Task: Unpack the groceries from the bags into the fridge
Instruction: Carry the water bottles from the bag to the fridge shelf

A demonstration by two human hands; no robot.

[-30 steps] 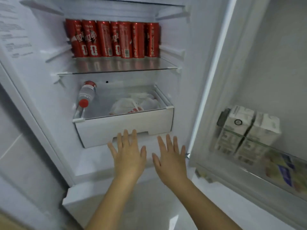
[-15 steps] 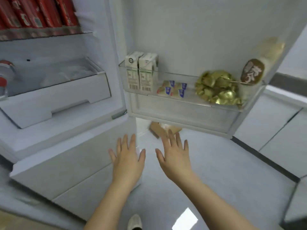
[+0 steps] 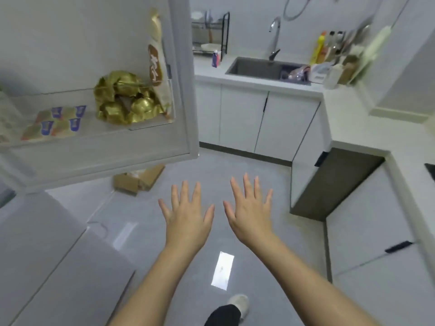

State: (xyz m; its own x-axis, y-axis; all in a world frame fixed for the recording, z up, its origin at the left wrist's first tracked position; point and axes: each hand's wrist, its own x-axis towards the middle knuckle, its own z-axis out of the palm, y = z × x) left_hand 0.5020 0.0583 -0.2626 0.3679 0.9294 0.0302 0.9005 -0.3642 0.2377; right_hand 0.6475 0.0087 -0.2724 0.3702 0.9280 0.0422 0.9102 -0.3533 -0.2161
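**Beside the open fridge door (image 3: 98, 161), both hands empty**

Over the grey floor (image 3: 179, 267), I see both arms stretched forward, backs of the hands toward my camera. The left hand (image 3: 188, 222) has its fingers straight and fanned wide, gripping nothing. The right hand (image 3: 250, 217) is the same, fingers spread with nothing in them. The two hands sit side by side, thumbs near each other but apart, and neither touches the fridge.

The groceries I can make out are in the door shelf (image 3: 150, 125) at upper left. A clear bag of gold foil-wrapped pieces (image 3: 124, 100) sits toward the shelf's outer end. A tall pale pouch with a brown label (image 3: 155, 67) stands upright just beside it, against the door's edge. Several small packets with blue labels (image 3: 58, 121) lie further in along the same shelf. Blur keeps me from reading any print.

A cardboard box (image 3: 138, 180) lies on the floor below the door. Across the room, a sink (image 3: 259, 67) with a curved faucet (image 3: 274, 38) is set into a white counter (image 3: 211, 77). A dish rack (image 3: 209, 36) stands to its left and a cluster of bottles (image 3: 324, 48) to its right. White cabinets (image 3: 259, 123) run beneath. A light-coloured shoe (image 3: 240, 304) shows at the bottom edge.
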